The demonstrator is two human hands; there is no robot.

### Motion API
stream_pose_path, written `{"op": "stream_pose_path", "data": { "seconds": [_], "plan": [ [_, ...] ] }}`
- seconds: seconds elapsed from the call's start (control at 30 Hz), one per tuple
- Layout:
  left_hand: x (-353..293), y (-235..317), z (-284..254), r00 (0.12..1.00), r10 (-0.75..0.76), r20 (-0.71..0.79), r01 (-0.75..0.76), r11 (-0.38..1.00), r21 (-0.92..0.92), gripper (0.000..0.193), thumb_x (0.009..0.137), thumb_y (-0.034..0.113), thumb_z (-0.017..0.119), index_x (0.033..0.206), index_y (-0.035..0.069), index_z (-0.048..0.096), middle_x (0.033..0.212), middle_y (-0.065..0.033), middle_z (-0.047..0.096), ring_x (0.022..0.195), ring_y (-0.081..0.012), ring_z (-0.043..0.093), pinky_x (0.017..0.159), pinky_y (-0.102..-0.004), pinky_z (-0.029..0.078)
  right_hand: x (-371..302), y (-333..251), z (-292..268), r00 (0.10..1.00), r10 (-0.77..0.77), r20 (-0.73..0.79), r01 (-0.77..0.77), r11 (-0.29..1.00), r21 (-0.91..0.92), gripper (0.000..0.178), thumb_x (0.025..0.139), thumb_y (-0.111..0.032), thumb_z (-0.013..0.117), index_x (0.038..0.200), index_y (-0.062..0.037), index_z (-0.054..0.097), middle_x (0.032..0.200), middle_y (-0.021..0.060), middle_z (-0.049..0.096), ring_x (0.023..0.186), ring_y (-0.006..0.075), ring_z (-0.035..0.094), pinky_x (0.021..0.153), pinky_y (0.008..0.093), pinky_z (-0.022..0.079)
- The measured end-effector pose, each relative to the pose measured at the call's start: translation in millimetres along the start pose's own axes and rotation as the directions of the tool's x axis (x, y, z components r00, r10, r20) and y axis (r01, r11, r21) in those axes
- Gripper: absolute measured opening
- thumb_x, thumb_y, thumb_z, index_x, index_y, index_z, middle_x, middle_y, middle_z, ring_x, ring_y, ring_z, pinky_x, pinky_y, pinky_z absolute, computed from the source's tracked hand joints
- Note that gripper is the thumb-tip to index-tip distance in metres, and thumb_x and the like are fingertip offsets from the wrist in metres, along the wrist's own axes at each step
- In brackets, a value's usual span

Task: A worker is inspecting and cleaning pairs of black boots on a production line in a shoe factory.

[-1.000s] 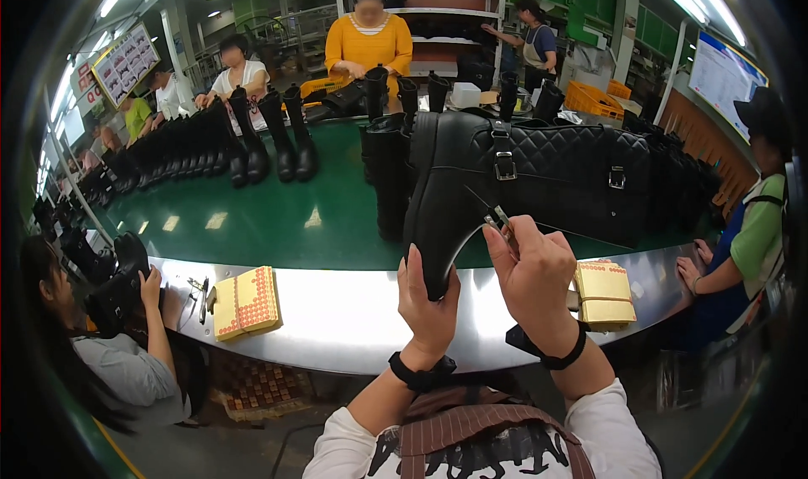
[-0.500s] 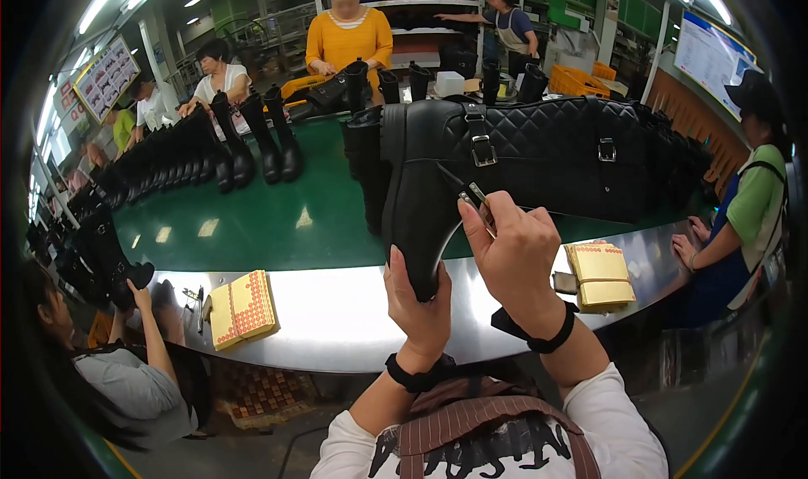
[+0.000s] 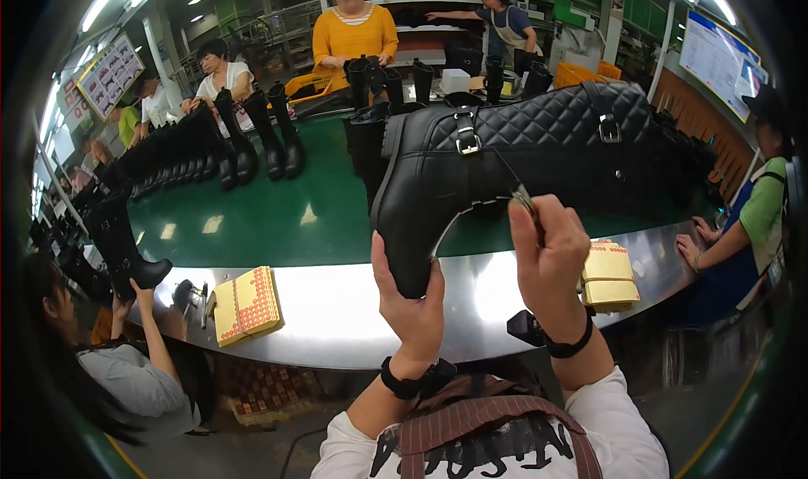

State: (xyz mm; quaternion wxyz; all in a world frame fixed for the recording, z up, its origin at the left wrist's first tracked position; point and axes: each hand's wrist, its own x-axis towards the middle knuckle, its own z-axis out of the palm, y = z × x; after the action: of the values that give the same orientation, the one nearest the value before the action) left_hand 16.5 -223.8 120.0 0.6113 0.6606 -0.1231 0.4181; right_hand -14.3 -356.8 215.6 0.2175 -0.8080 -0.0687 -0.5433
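A tall black boot (image 3: 412, 176) with a quilted shaft and silver buckles lies on its side above the near edge of the table, its toe pointing toward me. My left hand (image 3: 412, 311) grips the toe from below, thumb and fingers on either side of it. In the closed fingers of my right hand (image 3: 551, 247) are small metal thread snips (image 3: 523, 197), mostly hidden by the fingers. Their tip is close to the boot's ankle, under the upper buckle (image 3: 469, 145). A thin dark line runs between there and the buckle strap; I cannot tell if it is a blade or a thread.
Banded bundles of yellow cards (image 3: 246, 306) lie on the metal table edge (image 3: 337, 311). Black boots (image 3: 290, 142) stand in rows on the green belt (image 3: 320, 201). At left a person holds another boot (image 3: 126, 247); at right a person's hands (image 3: 694, 247) rest on the edge.
The boot has tilted, its shaft end rising and its toe shifting slightly left. My right hand has moved right and a little down with the snips, away from the boot's instep. The left person's boot has moved right.
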Motion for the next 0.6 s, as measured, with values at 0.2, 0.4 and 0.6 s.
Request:
{"op": "stream_pose_path", "data": {
  "seconds": [0.2,0.4,0.6],
  "plan": [
    [43.7,16.1,-31.2,0.889,-0.455,0.052,0.435,0.806,-0.402,0.073,0.088,0.006,0.069,0.148,-0.001,0.027,0.126,-0.0168,0.049,0.094,-0.018,0.062,0.071,-0.026,0.058,-26.5,3.9,-20.7,0.989,-0.063,0.134,0.05,0.994,0.096,0.023,0.089,-0.019,0.07,0.076,-0.0061,0.057,0.048,-0.0006,0.044,0.041,0.0168,0.04,0.056,0.0309,0.033],
    [54.3,10.0,-41.8,0.836,-0.547,-0.037,0.48,0.763,-0.434,0.076,0.09,0.013,0.07,0.148,-0.001,0.023,0.125,-0.0181,0.048,0.097,-0.0186,0.062,0.071,-0.0277,0.061,-40.8,9.7,1.3,0.974,-0.026,0.223,0.003,0.995,0.102,0.024,0.089,-0.02,0.071,0.076,-0.0066,0.056,0.049,-0.0005,0.042,0.042,0.017,0.038,0.056,0.0311,0.032],
    [59.0,-3.9,-52.6,0.82,-0.563,-0.1,0.485,0.777,-0.401,0.076,0.09,0.018,0.07,0.147,-0.001,0.022,0.124,-0.0195,0.049,0.095,-0.0221,0.064,0.075,-0.0312,0.061,-46.1,8.3,15.5,0.962,0.004,0.274,-0.036,0.993,0.113,0.025,0.089,-0.021,0.072,0.075,-0.0073,0.056,0.05,0.0003,0.042,0.046,0.0171,0.037,0.056,0.0313,0.032]
  ]
}}
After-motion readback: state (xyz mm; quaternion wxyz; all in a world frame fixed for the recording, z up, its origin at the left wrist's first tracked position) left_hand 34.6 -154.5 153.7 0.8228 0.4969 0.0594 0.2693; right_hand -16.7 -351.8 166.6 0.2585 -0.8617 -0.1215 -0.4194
